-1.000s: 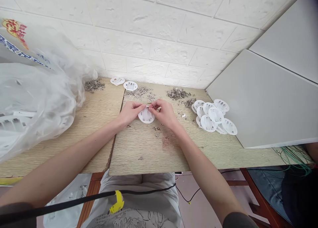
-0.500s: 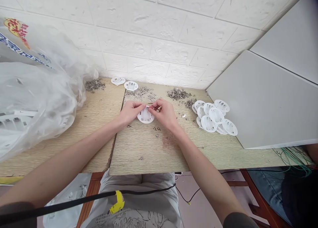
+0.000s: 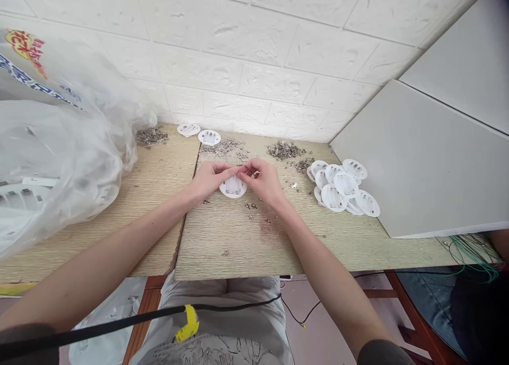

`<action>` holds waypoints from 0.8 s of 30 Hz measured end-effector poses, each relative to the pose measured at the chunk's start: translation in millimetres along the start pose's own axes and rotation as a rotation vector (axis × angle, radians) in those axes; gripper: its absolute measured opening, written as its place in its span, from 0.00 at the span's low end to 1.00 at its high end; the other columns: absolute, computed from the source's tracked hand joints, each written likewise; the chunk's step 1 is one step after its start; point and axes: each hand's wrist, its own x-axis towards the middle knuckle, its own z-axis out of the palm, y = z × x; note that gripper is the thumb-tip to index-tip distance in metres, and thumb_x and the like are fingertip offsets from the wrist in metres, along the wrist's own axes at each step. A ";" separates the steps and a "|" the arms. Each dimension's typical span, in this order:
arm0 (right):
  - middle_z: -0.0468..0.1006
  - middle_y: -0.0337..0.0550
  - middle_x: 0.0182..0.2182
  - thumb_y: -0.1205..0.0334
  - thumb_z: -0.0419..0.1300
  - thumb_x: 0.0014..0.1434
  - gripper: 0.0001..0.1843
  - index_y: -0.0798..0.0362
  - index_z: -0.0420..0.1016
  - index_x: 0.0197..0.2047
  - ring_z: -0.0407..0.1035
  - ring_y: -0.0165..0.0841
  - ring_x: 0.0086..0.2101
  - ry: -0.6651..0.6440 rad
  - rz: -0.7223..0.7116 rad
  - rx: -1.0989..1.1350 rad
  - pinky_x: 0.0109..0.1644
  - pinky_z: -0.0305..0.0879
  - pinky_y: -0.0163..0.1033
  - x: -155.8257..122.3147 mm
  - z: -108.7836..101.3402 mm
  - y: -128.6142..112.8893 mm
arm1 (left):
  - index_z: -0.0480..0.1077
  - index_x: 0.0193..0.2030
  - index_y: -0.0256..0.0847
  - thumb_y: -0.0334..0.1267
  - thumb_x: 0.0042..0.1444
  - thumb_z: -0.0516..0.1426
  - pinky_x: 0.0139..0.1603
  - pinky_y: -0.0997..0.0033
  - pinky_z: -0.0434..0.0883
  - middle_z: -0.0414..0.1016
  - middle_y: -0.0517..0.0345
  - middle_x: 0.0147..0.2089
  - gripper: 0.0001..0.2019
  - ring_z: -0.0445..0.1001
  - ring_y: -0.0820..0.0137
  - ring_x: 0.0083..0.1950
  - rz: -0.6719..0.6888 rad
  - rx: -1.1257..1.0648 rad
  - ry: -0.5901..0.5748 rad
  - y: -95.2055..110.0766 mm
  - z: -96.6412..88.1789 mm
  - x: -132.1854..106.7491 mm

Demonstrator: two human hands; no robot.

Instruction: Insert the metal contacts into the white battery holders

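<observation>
Between my two hands is a round white plastic battery holder (image 3: pixel 233 188) with slots and small metal contacts along its edge. My left hand (image 3: pixel 212 178) grips its upper left rim, thumb laid across the top. On the upper right of the holder, my right hand (image 3: pixel 260 179) is closed in a pinch at the rim; whatever small piece is between its fingertips is mostly hidden. Several loose metal contacts (image 3: pixel 250 206) lie on the wooden table just below and to the right of the holder.
Piles of metal contacts (image 3: pixel 284 150) lie along the white brick wall. Several finished-looking white discs (image 3: pixel 345 185) are heaped at right beside a grey panel (image 3: pixel 445 163). Two more discs (image 3: pixel 209 138) lie at the back. A large plastic bag (image 3: pixel 59 163) of discs fills the left.
My left thumb has slid right along the top of the holder, meeting my right fingertips. The holder stays in almost the same place.
</observation>
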 end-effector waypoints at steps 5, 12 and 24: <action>0.77 0.42 0.31 0.63 0.62 0.55 0.04 0.54 0.74 0.29 0.67 0.31 0.31 -0.010 -0.007 -0.016 0.37 0.64 0.39 -1.0 -0.2 -1.8 | 0.80 0.35 0.38 0.43 0.49 0.64 0.36 0.71 0.69 0.81 0.53 0.34 0.11 0.73 0.71 0.33 -0.029 0.017 0.025 -1.0 -1.0 1.7; 0.76 0.42 0.32 0.64 0.61 0.57 0.04 0.53 0.74 0.31 0.66 0.31 0.31 -0.022 -0.027 -0.081 0.37 0.63 0.39 -2.4 1.0 -2.7 | 0.78 0.31 0.37 0.43 0.46 0.64 0.31 0.73 0.65 0.78 0.56 0.30 0.10 0.70 0.73 0.29 -0.026 0.039 0.045 0.2 0.6 2.0; 0.72 0.42 0.34 0.65 0.57 0.61 0.04 0.53 0.69 0.33 0.66 0.33 0.36 -0.059 -0.072 -0.100 0.40 0.61 0.40 -1.7 6.1 0.6 | 0.66 0.19 0.37 0.41 0.52 0.57 0.24 0.74 0.52 0.59 0.64 0.19 0.14 0.55 0.77 0.22 -0.016 0.067 0.104 3.0 2.7 0.6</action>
